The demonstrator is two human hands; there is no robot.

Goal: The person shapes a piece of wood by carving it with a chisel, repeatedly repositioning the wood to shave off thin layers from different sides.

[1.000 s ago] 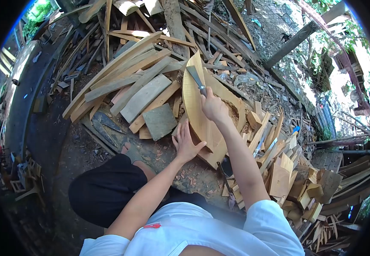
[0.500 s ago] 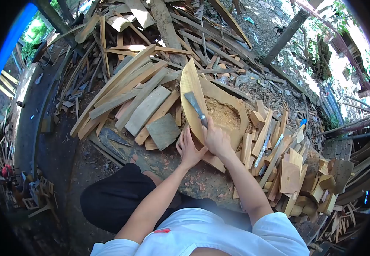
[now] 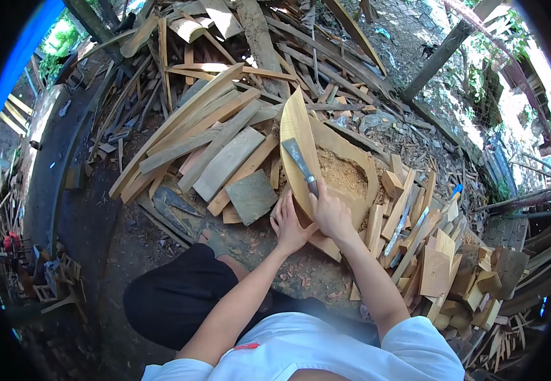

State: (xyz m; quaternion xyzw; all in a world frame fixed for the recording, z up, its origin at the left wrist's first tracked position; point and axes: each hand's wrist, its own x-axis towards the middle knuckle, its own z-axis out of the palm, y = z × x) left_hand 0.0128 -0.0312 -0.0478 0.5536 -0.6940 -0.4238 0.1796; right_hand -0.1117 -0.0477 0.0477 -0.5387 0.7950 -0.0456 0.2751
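A long pale wooden piece [image 3: 298,136] with a pointed far end stands out in front of me, its near end between my hands. My left hand [image 3: 289,225] is wrapped round the lower left edge of that piece. My right hand [image 3: 331,213] grips the dark handle of a flat metal chisel [image 3: 298,159], whose wide blade lies over the face of the piece and points away to the upper left. Behind and to the right is a thick wooden block [image 3: 372,171] with a hollow full of wood chips.
Curved boards [image 3: 186,130] lie in a pile at the left, beside a square grey block [image 3: 251,197]. Dark metal blades [image 3: 172,204] rest near my foot. Stacked offcuts [image 3: 436,270] fill the right side. A post [image 3: 442,60] leans at the upper right.
The whole view has shifted slightly, with things appearing a little further right. Both hands keep their grip, and the chisel stays over the pale piece.
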